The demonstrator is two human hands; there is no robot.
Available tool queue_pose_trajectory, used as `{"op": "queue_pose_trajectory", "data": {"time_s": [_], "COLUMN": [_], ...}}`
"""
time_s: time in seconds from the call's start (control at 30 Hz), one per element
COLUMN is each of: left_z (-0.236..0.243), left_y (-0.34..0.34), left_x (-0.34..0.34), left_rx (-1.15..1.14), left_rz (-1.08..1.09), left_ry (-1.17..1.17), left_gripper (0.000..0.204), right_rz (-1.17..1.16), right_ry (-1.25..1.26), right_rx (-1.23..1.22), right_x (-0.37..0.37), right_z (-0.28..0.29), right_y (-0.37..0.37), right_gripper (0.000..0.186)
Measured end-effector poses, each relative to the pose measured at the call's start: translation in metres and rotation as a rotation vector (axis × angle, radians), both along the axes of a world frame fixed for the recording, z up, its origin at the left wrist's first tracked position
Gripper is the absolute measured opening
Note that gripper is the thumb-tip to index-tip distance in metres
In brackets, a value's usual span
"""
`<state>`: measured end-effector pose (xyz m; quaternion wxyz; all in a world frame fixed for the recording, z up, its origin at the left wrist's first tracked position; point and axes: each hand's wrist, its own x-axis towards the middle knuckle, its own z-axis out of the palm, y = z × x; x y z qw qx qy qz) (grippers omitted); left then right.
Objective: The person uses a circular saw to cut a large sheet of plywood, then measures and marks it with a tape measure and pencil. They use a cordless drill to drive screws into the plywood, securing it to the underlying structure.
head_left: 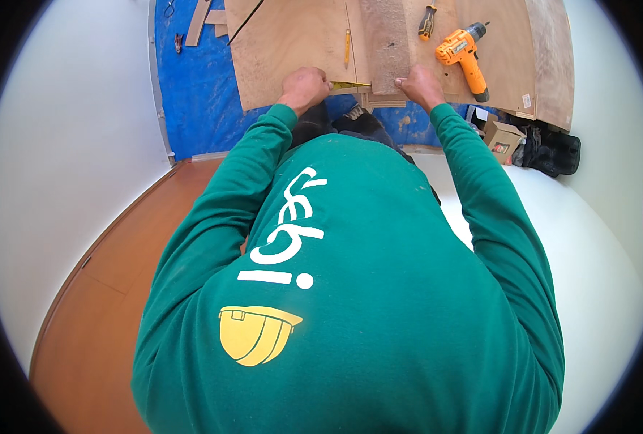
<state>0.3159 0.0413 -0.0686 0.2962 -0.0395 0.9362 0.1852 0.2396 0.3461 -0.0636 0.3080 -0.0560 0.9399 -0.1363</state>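
My left hand [305, 88] is closed at the near edge of a light brown plywood sheet [285, 47]. From its fingers a yellow tape measure blade [349, 84] runs rightward along that edge. My right hand [421, 87] is closed too, fingertips pinched by the near end of a darker wooden board [386, 50]; what they grip is too small to make out. Between the hands and farther off, a yellow pencil [347, 49] lies on the plywood. An orange cordless drill [460, 49] and a screwdriver [427, 22] rest on wood beyond my right hand.
A blue tarp [198, 108] spreads under the wood, with wood offcuts [200, 22] at its far left. A cardboard box [503, 139] and a black bag [555, 152] sit at the right. White walls [83, 108] rise on both sides; orange-brown flooring [119, 289] is at lower left.
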Motion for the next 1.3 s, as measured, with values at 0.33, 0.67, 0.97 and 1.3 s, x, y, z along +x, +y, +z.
{"op": "queue_pose_trajectory", "data": {"time_s": [0.33,0.67,0.97,1.3], "left_z": [0.012,0.035,0.011,-0.01], "left_y": [-0.003,0.084,0.078,0.081], "left_x": [-0.031,-0.184,-0.198,-0.227], "left_rx": [0.478,-0.009,-0.089,-0.073], "left_rz": [0.462,0.289,0.237,0.149], "left_ry": [0.029,0.248,0.06,-0.006], "left_gripper": [0.051,0.11,0.133,0.137], "right_rz": [0.01,-0.123,-0.204,-0.241], "right_ry": [0.036,0.035,-0.005,0.534], "right_rx": [-0.002,-0.022,-0.08,0.047], "right_x": [0.0,0.009,0.014,-0.02], "right_z": [-0.003,0.002,0.014,0.011], "right_y": [0.0,-0.006,-0.007,0.111], "right_gripper": [0.048,0.04,0.043,0.068]}}
